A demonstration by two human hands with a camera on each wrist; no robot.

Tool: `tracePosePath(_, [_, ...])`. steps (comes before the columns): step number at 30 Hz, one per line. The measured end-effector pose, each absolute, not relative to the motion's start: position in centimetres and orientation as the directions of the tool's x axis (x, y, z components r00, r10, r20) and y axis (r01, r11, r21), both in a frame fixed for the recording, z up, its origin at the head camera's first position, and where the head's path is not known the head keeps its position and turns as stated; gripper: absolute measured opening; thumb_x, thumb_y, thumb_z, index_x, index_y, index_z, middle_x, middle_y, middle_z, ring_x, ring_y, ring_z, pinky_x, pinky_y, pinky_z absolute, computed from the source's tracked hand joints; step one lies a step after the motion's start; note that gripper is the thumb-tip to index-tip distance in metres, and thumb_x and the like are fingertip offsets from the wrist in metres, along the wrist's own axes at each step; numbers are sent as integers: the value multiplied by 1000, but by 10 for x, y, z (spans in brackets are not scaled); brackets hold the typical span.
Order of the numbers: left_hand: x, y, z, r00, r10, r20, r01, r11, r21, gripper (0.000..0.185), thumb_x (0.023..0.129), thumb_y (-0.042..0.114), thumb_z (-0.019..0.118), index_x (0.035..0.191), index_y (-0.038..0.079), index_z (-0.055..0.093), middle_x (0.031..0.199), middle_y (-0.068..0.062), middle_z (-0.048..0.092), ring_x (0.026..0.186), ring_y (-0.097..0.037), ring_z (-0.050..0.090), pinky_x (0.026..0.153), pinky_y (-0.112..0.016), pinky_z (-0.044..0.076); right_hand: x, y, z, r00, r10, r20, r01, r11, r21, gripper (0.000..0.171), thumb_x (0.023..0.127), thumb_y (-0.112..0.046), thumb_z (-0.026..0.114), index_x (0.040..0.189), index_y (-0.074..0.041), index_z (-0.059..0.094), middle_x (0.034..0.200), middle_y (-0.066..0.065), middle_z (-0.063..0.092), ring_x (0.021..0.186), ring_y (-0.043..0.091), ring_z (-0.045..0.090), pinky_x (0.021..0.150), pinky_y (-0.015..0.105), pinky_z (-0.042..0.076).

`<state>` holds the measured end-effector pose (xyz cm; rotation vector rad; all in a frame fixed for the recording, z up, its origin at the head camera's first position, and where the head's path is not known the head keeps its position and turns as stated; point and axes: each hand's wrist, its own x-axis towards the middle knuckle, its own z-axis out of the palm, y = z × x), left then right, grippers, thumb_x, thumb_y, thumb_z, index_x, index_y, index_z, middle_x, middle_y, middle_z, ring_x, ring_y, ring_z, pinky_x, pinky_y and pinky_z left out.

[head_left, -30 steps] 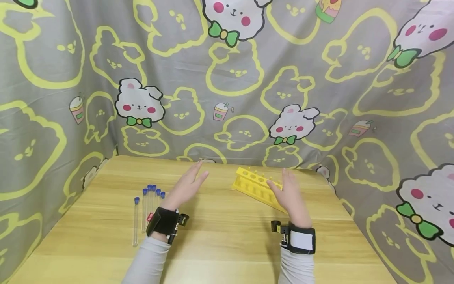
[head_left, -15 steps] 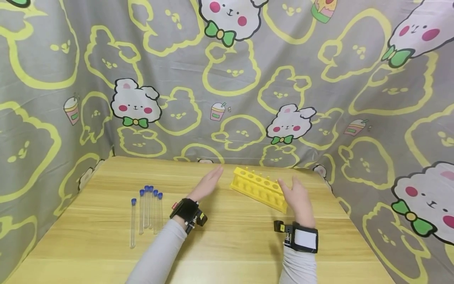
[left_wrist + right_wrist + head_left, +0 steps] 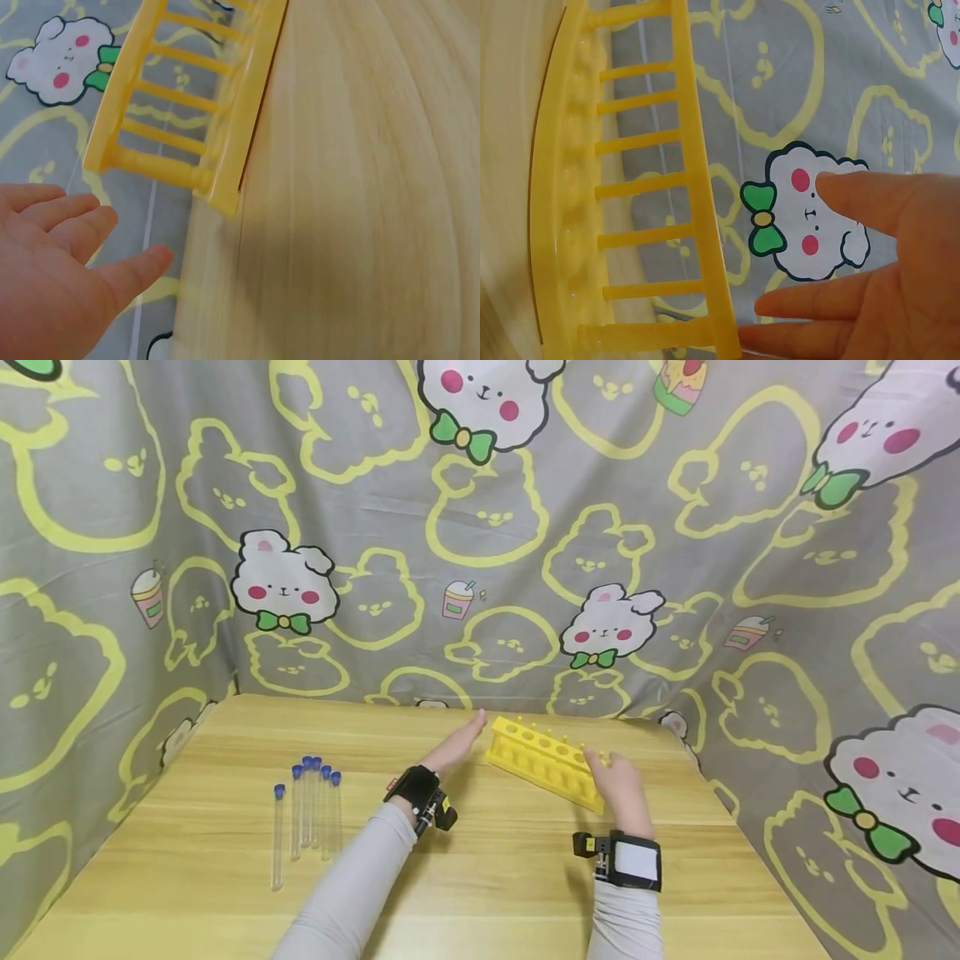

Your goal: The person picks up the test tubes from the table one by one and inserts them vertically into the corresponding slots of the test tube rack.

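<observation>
Grey curtain [image 3: 491,539] hangs behind and on both sides, printed with yellow outlines and white animal heads in green bows. Wooden worktop [image 3: 487,885] below, grain running side to side.

Two pale sleeves reach in from the near edge: left sleeve [image 3: 348,893], right sleeve [image 3: 626,927].

Yellow rack [image 3: 543,772] sits upright on the worktop's far half, right of centre. Long axis runs diagonally: left end points away toward the curtain, right end toward the person. Holed top faces up; a row of short pegs rises along its far side.

Left hand [image 3: 456,748] just beside the rack's left end, holding nothing; fingers extended, thumb spread wide, a gap between it and the rack in the left wrist view. Right hand [image 3: 621,783] at the rack's right end, thumb and fingers wide apart; contact with the rack cannot be told.

Dark straps with small cameras on both wrists: left strap [image 3: 415,787], right strap [image 3: 637,862].

Clear tubes, six, on the left of the worktop, lengthwise away from the person: one lone tube [image 3: 277,843] at left, five more [image 3: 307,814] bunched near it. Blue caps [image 3: 307,762] at the far ends.
</observation>
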<state>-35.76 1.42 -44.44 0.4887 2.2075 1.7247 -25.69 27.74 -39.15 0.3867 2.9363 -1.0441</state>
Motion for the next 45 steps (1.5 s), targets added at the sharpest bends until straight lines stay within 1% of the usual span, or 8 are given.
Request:
tracePosePath(7, [-354,20,-447,-883,469,-12,95,204,974,75,100,61,13,156,12,15,164,-9,13,151,-29,15,123,-49,9,-259,278,-394,-961,266,-69,251,748,-614,77,102,-47,33,143,17,27,146,41,31,135,54,31,111,60,31])
tracePosePath(13, [-346,19,-445,-893,449,-27,77,212,974,74,100,62,14,157,16,14,164,-8,12,152,-30,12,122,-53,7,-261,279,-395,-969,240,-61,227,759,-611,76,102,-46,36,144,17,26,146,40,31,135,54,32,111,60,31])
tracePosePath(17, [-340,11,-445,-897,440,-33,78,233,969,74,100,62,15,157,14,12,164,-7,9,153,-28,8,123,-51,6,-264,277,-399,-976,209,-69,208,771,-603,77,101,-46,36,145,15,24,147,38,31,137,53,31,112,60,30])
tracePosePath(24, [-326,-10,-444,-906,422,2,119,252,960,72,102,56,19,156,8,12,164,-9,10,152,-29,9,123,-49,8,-270,265,-406,-991,121,-56,130,799,-587,79,97,-41,51,147,13,23,149,36,30,138,51,30,113,59,29])
tracePosePath(28, [-318,-23,-444,-910,415,15,141,275,951,68,104,51,19,156,9,10,164,-9,8,152,-29,8,123,-49,8,-273,256,-410,-995,92,-28,91,803,-590,80,93,-34,60,147,13,24,148,36,32,137,51,32,112,59,31])
tracePosePath(32, [-310,-37,-444,-924,383,18,156,332,930,68,103,53,19,156,10,11,164,-9,9,152,-28,9,123,-49,9,-277,247,-415,-997,72,14,50,805,-591,79,91,-30,64,147,11,26,147,35,36,135,50,37,110,58,34])
tracePosePath(38, [-300,-54,-444,-938,346,33,185,418,889,70,103,53,21,155,8,12,163,-11,11,152,-30,12,122,-50,12,-283,234,-423,-994,66,93,-1,806,-591,71,89,-26,67,143,9,37,144,32,43,129,48,46,108,57,38])
tracePosePath(45, [-288,-72,-437,-957,290,16,165,498,852,83,98,66,21,155,6,17,162,-13,16,150,-32,18,121,-50,14,-287,215,-430,-977,71,199,-65,797,-600,62,87,-22,70,137,8,47,136,29,53,126,45,51,106,54,42])
